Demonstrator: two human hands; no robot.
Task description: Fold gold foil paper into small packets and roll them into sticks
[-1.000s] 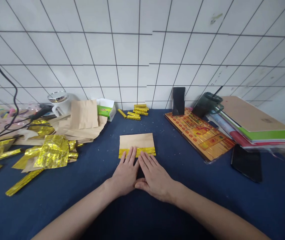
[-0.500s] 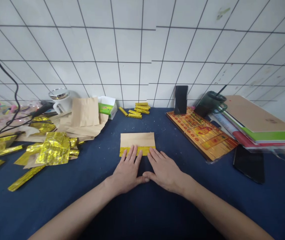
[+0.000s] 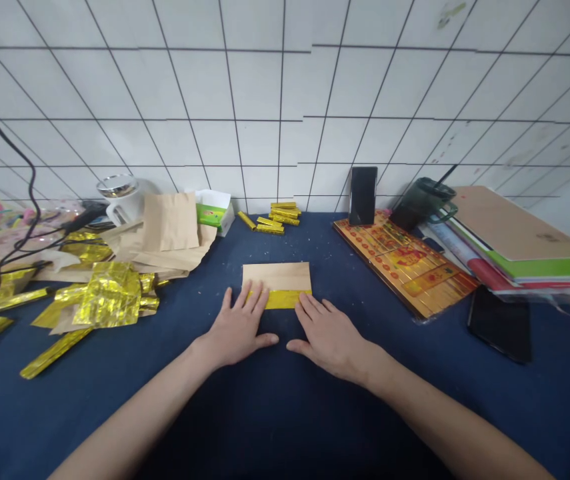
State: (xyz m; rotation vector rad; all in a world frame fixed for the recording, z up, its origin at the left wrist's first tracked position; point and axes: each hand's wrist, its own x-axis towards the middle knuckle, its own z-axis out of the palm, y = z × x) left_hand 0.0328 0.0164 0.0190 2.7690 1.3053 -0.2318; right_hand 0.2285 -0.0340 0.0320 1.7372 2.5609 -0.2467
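A sheet of brown paper (image 3: 277, 275) lies on the dark blue table in front of me, with a gold foil strip folded up along its near edge. My left hand (image 3: 237, 330) rests flat with fingers spread, its fingertips on the left end of the gold fold. At the fold's right end lie the fingertips of my right hand (image 3: 332, 333), also flat and holding nothing. The thumbs point toward each other and stay apart. Beyond the sheet sits a small pile of folded gold foil strips (image 3: 282, 217).
Crumpled gold foil pieces (image 3: 107, 293) and brown paper pieces (image 3: 171, 221) lie on the left, near a white mug (image 3: 123, 200) and a black cable (image 3: 33, 180). On the right are an orange-gold packet (image 3: 407, 263), a phone (image 3: 363, 195), a dark cup (image 3: 425, 203), stacked books (image 3: 525, 230) and a black tablet (image 3: 499, 327).
My left hand has slid left along the gold fold, and the thumbs have moved apart. My right hand stays nearly in place. The view has shifted slightly.
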